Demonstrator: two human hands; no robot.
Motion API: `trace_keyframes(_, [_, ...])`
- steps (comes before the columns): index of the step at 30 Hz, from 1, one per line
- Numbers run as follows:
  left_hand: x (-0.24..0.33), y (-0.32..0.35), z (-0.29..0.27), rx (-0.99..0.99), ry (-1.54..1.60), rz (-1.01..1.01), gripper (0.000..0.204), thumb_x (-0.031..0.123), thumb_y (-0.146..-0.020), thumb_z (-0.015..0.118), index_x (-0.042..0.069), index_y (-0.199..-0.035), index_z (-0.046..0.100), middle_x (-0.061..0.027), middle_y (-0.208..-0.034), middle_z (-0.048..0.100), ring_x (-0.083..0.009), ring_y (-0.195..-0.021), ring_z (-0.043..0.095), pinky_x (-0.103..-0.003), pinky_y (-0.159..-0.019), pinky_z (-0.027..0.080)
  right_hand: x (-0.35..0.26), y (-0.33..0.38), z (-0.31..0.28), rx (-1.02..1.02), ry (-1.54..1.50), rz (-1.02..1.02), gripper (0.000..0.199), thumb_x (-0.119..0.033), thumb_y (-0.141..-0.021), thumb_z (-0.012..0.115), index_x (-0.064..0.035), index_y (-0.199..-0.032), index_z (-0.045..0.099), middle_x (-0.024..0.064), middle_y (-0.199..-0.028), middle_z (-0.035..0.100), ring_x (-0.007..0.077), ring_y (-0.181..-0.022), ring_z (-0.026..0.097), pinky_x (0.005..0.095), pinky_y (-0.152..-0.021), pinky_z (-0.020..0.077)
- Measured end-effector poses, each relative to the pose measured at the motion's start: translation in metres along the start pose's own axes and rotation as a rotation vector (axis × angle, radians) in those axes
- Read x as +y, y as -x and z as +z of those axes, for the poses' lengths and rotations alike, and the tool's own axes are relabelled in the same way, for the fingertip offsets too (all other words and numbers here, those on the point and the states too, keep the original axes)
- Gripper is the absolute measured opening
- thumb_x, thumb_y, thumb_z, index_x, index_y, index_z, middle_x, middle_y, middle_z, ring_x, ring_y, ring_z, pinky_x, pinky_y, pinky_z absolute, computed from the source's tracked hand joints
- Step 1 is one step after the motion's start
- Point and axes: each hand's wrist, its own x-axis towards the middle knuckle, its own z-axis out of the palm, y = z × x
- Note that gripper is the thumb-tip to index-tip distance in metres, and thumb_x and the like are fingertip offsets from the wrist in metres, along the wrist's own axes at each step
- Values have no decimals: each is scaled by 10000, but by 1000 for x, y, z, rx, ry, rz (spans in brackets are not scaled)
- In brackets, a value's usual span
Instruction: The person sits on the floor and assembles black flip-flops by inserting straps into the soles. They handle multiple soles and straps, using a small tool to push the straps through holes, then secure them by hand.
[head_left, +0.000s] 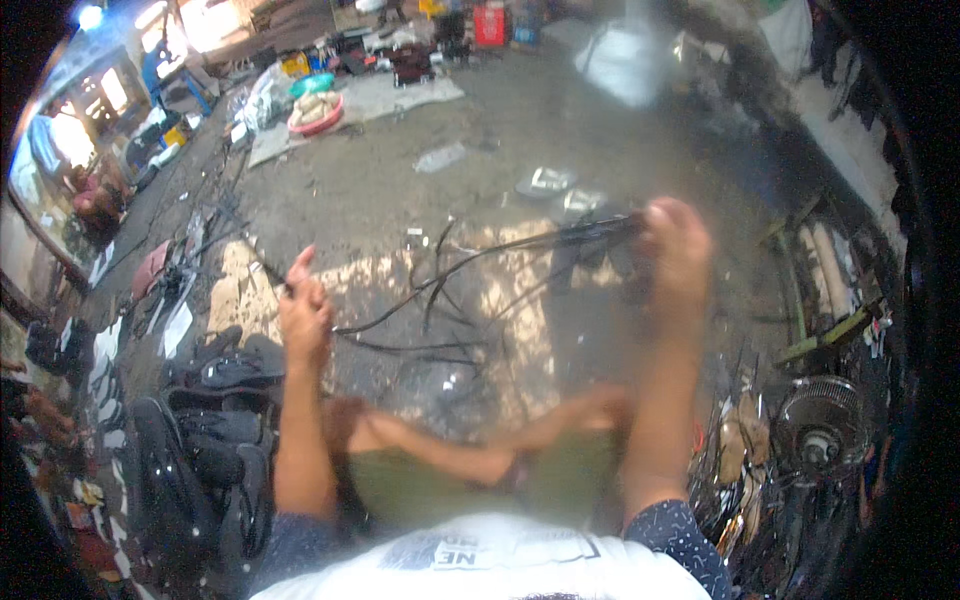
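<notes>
We sit on the floor [480,130] with our legs [440,455] folded in front of us, and we hold a bundle of thin black strips [560,236] out between our two hands. Our left hand [305,310] is closed on some of the strips, its index finger raised and pointing away from us; a dark length also runs past it toward the upper left. Our right hand [676,238] is farther out, blurred, with its fingers curled round the gathered end of the bundle; we cannot tell how each finger lies. Between the hands the strips fan apart, and several loose ends hang over the tan patches on the floor.

Just beyond the strips, near our right hand, lies a pair of slippers [547,181]. To our left is a pile of dark soles [205,440]; to our right stands a round fan [818,432], near a heap of scraps [740,450]. Farther off, a red basin [318,122] holds pale lumps [315,105] on a pale mat [400,107].
</notes>
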Motion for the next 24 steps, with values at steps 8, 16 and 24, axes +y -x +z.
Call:
trace_keyframes(8, [36, -31, -21, 187, -27, 239, 392, 261, -1055, 581, 202, -1410, 427, 51, -738, 463, -34, -550, 405, -202, -442, 331, -33, -45, -59, 156, 97, -238, 145, -167, -1012, 674, -44, -1086, 653, 58, -1050, 740, 75, -762, 638, 243, -722, 550])
trace_keyframes(16, [61, 36, 117, -411, -152, 64, 397, 414, -1094, 515, 73, -1256, 636, 63, -774, 505, -31, -623, 430, -200, -535, 346, -59, 4, 43, -290, 222, -193, 154, -125, -992, 664, -42, -1101, 734, 33, -941, 739, 71, -815, 645, 239, -721, 530])
trace_keyframes(24, [48, 63, 150, -550, -140, 60, 392, 410, -1095, 516, 53, -1213, 622, 69, -727, 488, -27, -596, 414, -211, -525, 319, -49, 24, 89, -471, -156, 122, 211, -149, -979, 712, 6, -1122, 705, 60, -994, 734, 103, -825, 679, 257, -741, 569])
